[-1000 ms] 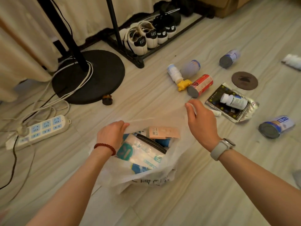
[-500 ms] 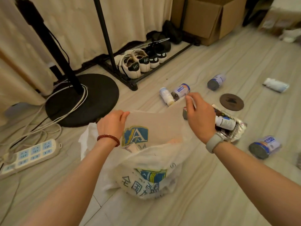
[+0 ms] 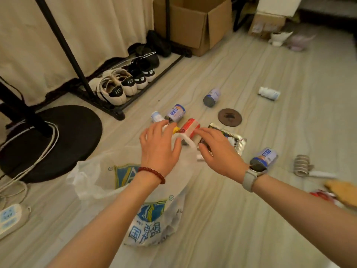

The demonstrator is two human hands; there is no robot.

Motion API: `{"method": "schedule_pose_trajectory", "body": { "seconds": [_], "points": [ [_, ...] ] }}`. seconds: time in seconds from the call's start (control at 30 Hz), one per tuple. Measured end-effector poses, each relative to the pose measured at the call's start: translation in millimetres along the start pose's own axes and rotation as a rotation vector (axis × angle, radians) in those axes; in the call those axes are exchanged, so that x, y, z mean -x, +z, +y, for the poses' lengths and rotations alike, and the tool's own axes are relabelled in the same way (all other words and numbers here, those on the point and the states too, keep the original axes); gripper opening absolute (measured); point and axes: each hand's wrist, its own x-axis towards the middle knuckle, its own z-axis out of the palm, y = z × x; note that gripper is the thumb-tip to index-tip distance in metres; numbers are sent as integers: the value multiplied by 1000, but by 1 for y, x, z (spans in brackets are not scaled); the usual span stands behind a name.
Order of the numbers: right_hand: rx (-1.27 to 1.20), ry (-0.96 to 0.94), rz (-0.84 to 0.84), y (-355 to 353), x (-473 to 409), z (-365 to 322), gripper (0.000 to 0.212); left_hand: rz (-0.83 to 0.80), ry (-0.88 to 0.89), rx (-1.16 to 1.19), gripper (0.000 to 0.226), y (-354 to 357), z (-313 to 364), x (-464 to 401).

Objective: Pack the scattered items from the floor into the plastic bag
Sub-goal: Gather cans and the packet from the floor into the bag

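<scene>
The left hand (image 3: 160,146), a red bead bracelet on its wrist, reaches out with fingers spread and loosely curled over a white looped handle (image 3: 182,139) of the plastic bag (image 3: 154,213); whether it actually pinches the handle, I cannot tell. The right hand (image 3: 218,151), with a pale watch on the wrist, hovers alongside, palm down and fingers spread, holding nothing that I can see.

The plastic bag is thin, crumpled and translucent white with blue and yellow print, slumped on the floor (image 3: 251,219) beneath both forearms. Its handle stretches up to a red can (image 3: 190,127) lying on its side just beyond the fingertips of both hands. Left of the red can lie a blue-and-white can (image 3: 175,113) and a small white bottle (image 3: 156,116), touching or nearly so. Right of it, partly under the right hand, is a shiny crinkled foil packet (image 3: 238,141). Beyond the red can, further out, lie another blue can (image 3: 212,97) and a flat dark round disc (image 3: 229,117). Well to its right lies a third blue-labelled can (image 3: 265,157), just past the watch, and far off a white bottle (image 3: 269,93).
</scene>
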Motion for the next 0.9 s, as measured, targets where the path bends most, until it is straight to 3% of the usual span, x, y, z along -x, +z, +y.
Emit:
{"method": "schedule_pose_trajectory", "body": {
  "seconds": [0.13,0.37,0.47,0.53,0.7,0.8,0.9],
  "points": [
    [-82,157,128,-45,35,58,41,-115,192,112,41,36,70,-17],
    [-232,638,325,-72,180,171,46,-569,269,187,45,142,190,35],
    [-241,831,322,-68,258,202,40,-737,257,199,51,196,237,71],
    [-215,944,233,-58,307,212,42,-818,252,216,59,227,266,94],
    [12,1268,-101,-22,384,212,75,-805,261,34,85,284,321,124],
    [-48,1396,-55,-7,384,208,83,-758,220,-94,84,304,327,119],
    [-31,1392,7,2,367,213,76,-814,183,-78,78,310,319,103]
  ]
}}
